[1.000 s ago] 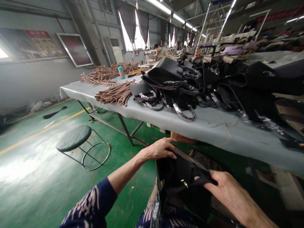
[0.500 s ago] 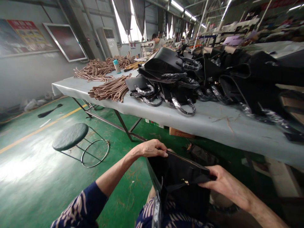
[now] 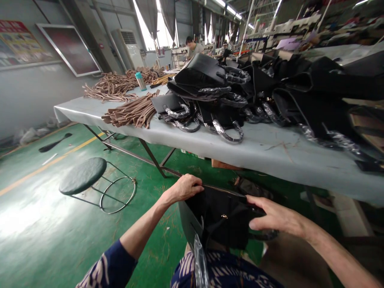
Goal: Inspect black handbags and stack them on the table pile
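Note:
A black handbag (image 3: 220, 218) rests on my lap, below the table's front edge. My left hand (image 3: 186, 187) is closed on the bag's upper left corner. On the bag's right side lies my right hand (image 3: 274, 218), its fingers curled over the top edge and gripping it. A small gold clasp shows on the bag's front. A plastic-wrapped handle (image 3: 200, 260) hangs down by my patterned clothing.
A long grey table (image 3: 270, 154) carries a heap of black bags with wrapped handles (image 3: 228, 134), brown strap bundles (image 3: 132, 112) and a teal bottle (image 3: 139, 80). A round stool (image 3: 82, 176) stands on the green floor at left. Another person (image 3: 192, 45) works far back.
The bag has been lifted and turned more upright between my hands. My right hand moved up onto its top right edge. The view shifted slightly left and down.

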Demonstrator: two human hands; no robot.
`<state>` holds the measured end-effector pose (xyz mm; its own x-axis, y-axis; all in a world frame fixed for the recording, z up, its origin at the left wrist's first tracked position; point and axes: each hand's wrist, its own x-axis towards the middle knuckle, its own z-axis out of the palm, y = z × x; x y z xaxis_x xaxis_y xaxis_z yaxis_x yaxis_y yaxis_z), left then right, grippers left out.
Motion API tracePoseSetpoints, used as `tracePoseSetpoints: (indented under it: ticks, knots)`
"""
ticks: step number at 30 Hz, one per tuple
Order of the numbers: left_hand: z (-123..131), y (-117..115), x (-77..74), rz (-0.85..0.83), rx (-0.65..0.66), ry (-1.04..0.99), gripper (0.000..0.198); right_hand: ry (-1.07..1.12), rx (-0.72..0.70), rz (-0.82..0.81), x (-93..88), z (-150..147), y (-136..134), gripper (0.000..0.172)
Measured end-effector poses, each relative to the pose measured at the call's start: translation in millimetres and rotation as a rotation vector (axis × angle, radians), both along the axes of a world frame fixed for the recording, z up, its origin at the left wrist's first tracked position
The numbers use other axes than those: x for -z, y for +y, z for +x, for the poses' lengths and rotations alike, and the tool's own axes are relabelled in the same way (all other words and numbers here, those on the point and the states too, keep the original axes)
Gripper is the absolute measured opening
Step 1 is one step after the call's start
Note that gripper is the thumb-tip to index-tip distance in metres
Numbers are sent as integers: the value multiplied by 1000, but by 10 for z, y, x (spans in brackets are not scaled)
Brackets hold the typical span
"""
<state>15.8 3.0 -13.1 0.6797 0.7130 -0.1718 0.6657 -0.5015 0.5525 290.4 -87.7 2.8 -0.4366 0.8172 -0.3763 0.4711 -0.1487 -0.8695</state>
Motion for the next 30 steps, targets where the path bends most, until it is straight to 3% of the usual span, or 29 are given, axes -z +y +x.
tracePoseSetpoints:
  ticks: [4,10,16,23,30]
  knots:
    - [12,-2,0,1,-17,-12,20,48,76,-28,37,45,-10,55]
    - [51,-36,-1,15,-36,-14,20,-103,264,201,145,-184,63,41]
    - [8,-77,0,16,-53,-44,20,-171,198,245,179,-257,108,33]
    - [-70,-68,73,-21,-104,-129,17,-76,178,226,240,-256,147,29]
    - [-129,-158,57,25,-89,-255,17,-79,174,214,176,-271,172,30]
